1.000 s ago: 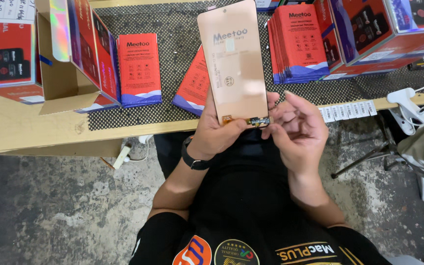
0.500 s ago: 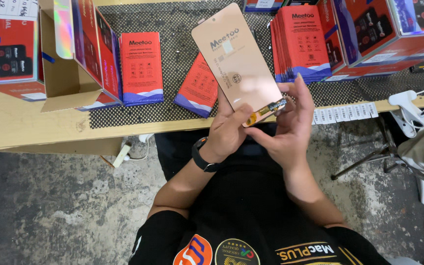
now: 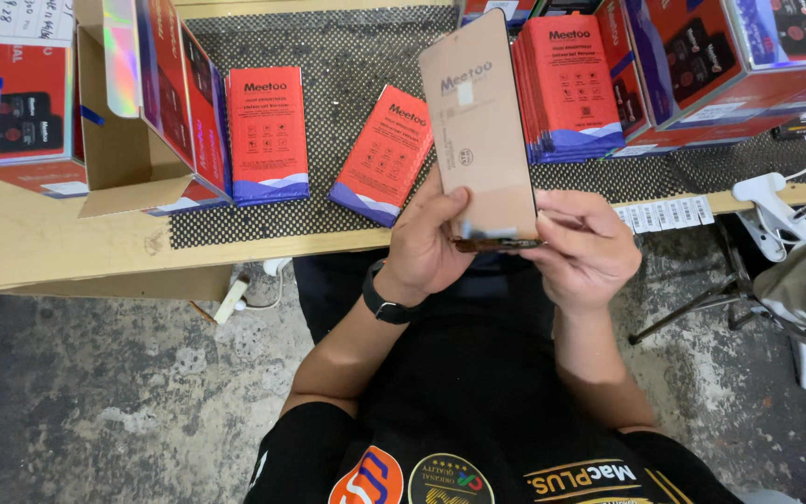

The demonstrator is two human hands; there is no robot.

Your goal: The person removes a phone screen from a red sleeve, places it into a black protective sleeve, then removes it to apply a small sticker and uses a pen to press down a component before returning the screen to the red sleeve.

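Panel: a flat tan rectangular panel [image 3: 478, 121] held up over the near edge of the surface [image 3: 58, 252], bottom end in both hands.
Long axis: runs roughly 6 to 12 o'clock, top leaning slightly toward 11.
Left hand [image 3: 426, 243]: wraps the lower left edge, thumb pressed on the face.
Right hand [image 3: 585, 247]: pinches the bottom right corner, fingers curled.
Red boxes: one flat red box [image 3: 382, 154] at 9 o'clock, a stack [image 3: 571, 84] at 3 o'clock.
Mat: black mesh mat [image 3: 347, 47] beneath them.

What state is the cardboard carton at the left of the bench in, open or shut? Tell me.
Open: the cardboard carton has its flaps spread and its bare brown inside shows.
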